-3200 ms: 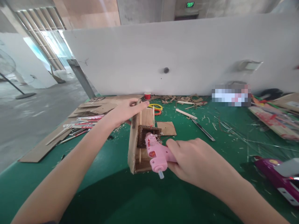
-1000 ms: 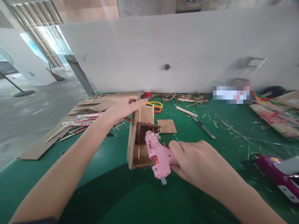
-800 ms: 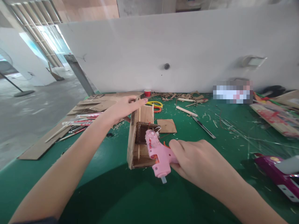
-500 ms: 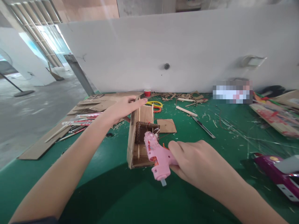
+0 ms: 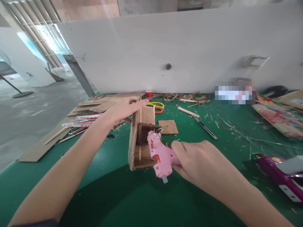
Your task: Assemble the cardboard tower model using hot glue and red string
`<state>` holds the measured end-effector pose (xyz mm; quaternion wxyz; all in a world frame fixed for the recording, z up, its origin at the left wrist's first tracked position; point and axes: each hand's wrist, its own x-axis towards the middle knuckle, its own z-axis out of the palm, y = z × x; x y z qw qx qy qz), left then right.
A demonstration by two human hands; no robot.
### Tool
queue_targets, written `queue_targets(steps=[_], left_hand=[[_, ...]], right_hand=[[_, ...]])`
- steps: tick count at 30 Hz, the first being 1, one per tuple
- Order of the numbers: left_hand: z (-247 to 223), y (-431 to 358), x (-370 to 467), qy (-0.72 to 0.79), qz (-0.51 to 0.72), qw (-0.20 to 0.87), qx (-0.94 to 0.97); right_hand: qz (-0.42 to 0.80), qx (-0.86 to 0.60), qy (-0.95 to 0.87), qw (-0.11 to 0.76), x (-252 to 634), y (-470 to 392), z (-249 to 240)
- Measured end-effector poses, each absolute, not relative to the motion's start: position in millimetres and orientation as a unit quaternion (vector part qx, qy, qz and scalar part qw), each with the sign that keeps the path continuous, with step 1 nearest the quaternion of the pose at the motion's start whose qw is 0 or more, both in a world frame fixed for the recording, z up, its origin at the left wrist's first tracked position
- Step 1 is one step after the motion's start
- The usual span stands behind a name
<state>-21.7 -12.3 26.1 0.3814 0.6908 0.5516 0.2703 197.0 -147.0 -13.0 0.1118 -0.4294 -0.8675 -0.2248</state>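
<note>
A pink hot glue gun (image 5: pixel 163 159) is gripped in my right hand (image 5: pixel 193 156), its nozzle end over the open cardboard box (image 5: pixel 132 151) and a clear glue stick poking out of its back. The nozzle tip itself is hard to make out. My left hand (image 5: pixel 125 110) holds the far left side of the box, thumb stretched across the upper edge and the other fingers partly hidden behind the wall. Inside the box stands a cardboard divider (image 5: pixel 142 134). Just right of the box lies a flat cardboard square (image 5: pixel 168 127).
Right of centre lie a utility knife (image 5: pixel 205 128) and a wooden stick (image 5: pixel 188 112). Scissors with yellow and orange handles (image 5: pixel 157 106) and a red cup (image 5: pixel 148 93) are behind the box. Cardboard sheets (image 5: pixel 35 148) cover the left side; a purple object (image 5: pixel 279 176) sits at right.
The glue gun's rear has risen slightly in view and its nozzle has shifted a little right. My left hand and the box stay put.
</note>
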Motion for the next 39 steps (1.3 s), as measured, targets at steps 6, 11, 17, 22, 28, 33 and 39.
queue_targets(steps=[6,11,17,22,28,33,39], left_hand=[[27,-14,-20,0.554,0.275,0.379,0.689],[25,-10,-21,0.554,0.274,0.378,0.689],[21,-6,-22,0.54,0.285,0.378,0.696],[22,-5,-22,0.551,0.286,0.364,0.694],[22,-3,-24,0.553,0.281,0.363,0.695],[22,-4,-24,0.553,0.281,0.369,0.692],[23,-8,-23,0.544,0.286,0.374,0.695]], right_hand=[[-0.229,-0.428,-0.867,0.112,196,-147,-13],[-0.234,-0.428,-0.865,0.113,196,-146,-14],[-0.224,-0.423,-0.87,0.116,196,-146,-14],[-0.214,-0.411,-0.876,0.132,198,-146,-14],[-0.202,-0.4,-0.881,0.15,206,-148,-17],[-0.195,-0.409,-0.877,0.159,209,-147,-20],[-0.189,-0.411,-0.879,0.148,205,-143,-20]])
